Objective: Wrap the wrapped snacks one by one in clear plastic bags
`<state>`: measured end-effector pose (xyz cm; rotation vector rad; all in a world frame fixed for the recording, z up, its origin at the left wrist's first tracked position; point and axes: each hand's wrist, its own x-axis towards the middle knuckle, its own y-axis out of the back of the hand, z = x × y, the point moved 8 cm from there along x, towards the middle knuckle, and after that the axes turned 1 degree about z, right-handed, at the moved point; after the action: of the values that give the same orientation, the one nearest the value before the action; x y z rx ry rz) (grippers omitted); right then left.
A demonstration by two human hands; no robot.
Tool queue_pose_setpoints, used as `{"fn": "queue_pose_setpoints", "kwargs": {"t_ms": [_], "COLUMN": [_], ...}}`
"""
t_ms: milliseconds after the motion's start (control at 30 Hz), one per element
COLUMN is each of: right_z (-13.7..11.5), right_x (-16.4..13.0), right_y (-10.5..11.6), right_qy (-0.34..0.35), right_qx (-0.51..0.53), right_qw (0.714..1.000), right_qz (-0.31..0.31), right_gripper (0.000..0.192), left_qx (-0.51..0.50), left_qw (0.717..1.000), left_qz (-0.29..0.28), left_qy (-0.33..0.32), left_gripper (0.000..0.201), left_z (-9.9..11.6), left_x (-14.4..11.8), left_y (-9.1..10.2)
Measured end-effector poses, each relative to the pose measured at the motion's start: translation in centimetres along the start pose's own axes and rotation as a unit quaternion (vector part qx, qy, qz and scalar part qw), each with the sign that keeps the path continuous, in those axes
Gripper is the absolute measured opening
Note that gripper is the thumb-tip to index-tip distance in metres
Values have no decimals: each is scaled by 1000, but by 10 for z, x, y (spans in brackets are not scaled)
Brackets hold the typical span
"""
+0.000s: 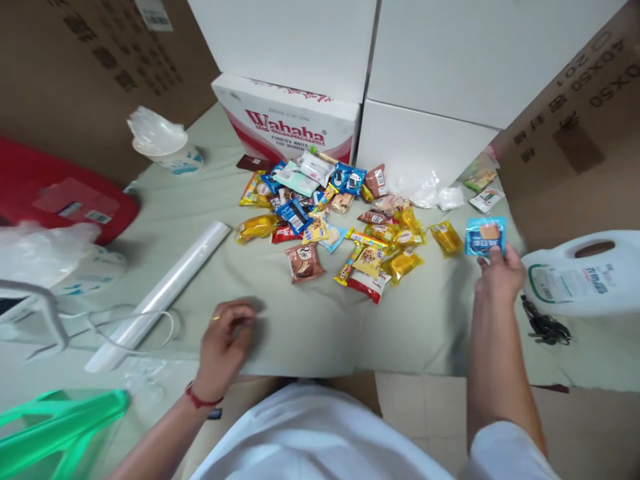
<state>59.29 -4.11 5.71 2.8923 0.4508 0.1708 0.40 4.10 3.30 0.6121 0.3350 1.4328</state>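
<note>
Surface: pale green cloth-covered table (320, 320)
Middle: loose heap of snack packets (330, 220), spreading toward the right edge
Back edge: red-and-white Wahaha carton (287, 123) beside plain white boxes (425, 143)
Back left: paper cup (170, 157) stuffed with clear plastic
Left part: roll of clear bags (160, 293) lying slantwise, white cord (125, 320) just beside it
Right edge: white jug (585, 273) on its side, dark clip (545, 327) near it
Back right corner: two small packets (483, 190) and crumpled clear wrap (435, 193)
</note>
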Motion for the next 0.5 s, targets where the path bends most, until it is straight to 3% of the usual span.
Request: {"fn": "queue_pose_setpoints", "kwargs": {"t_ms": [67,133,233,367,500], "right_z": [19,31,33,16,-12], "right_x": [59,99,142,189,215], "right_y": [-4,-20,-56,-113,-160], "right_qy": [-75,-110,-119,-76,45], "right_qx": [-37,-68,-111,-179,-296], "right_qw": [996,989,984,979,954], "right_qz": [43,67,77,58,19], "right_gripper": [5,18,31,21,19], "left_qx": [86,145,204,255,268], "left_qw": [996,988,973,948,941], "left_qz": [35,35,28,43,44], "left_qy": [-3,-32,-107,-186,-200], "left_gripper": [10,10,9,6,7], "left_z": [-18,-27,-23,-10,-3], "left_x": [0,-2,-8,-12,-10], "left_y": [13,13,1,-12,-14]}}
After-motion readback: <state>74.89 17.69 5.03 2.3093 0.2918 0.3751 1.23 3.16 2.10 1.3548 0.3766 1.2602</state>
